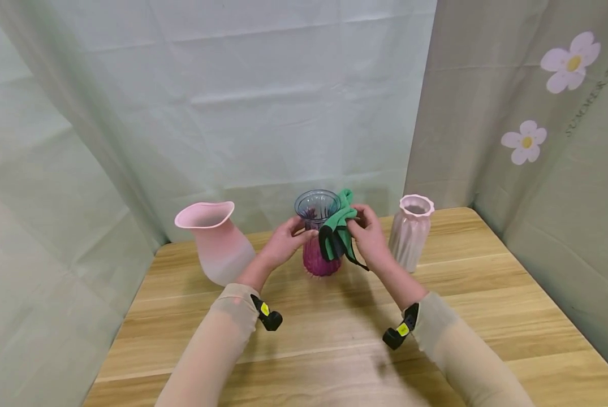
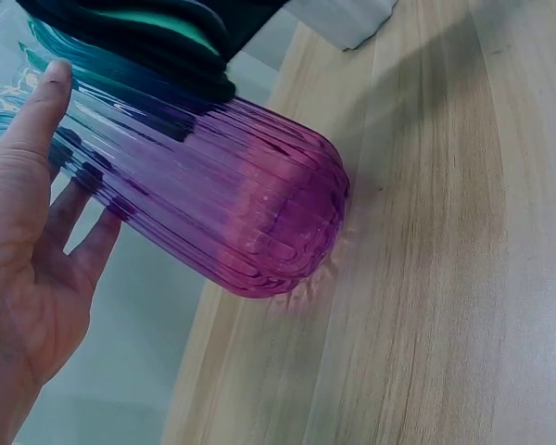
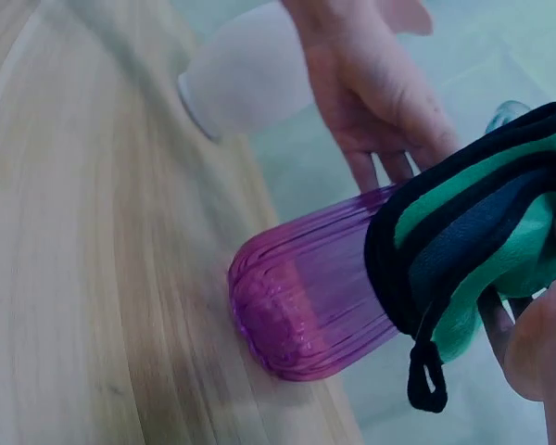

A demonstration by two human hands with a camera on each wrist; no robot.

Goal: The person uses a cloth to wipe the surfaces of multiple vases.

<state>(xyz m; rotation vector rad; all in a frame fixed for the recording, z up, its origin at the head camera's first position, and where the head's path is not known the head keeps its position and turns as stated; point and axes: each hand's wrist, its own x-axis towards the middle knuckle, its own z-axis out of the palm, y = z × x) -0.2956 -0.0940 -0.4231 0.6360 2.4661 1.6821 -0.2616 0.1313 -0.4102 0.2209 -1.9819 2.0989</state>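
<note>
Glass vase (image 1: 314,257) upright on table (image 1: 314,345), between both hands. Left hand (image 1: 285,244) grasping it at its left side, thumb on the near face, fingers round the side. Right hand (image 1: 371,236) pinching green cloth (image 1: 341,217) with black trim, bunched against the glass vase's right side near the rim. Pink vase (image 1: 219,246) left of glass vase; white vase (image 1: 409,237) right of it, just beyond right hand.

A flared vase (image 1: 217,249) and ruffled vase (image 1: 409,240) are flanking the glass vase (image 1: 320,264), blocking sideways passage; the near desk (image 1: 329,356) is leaving room.
</note>
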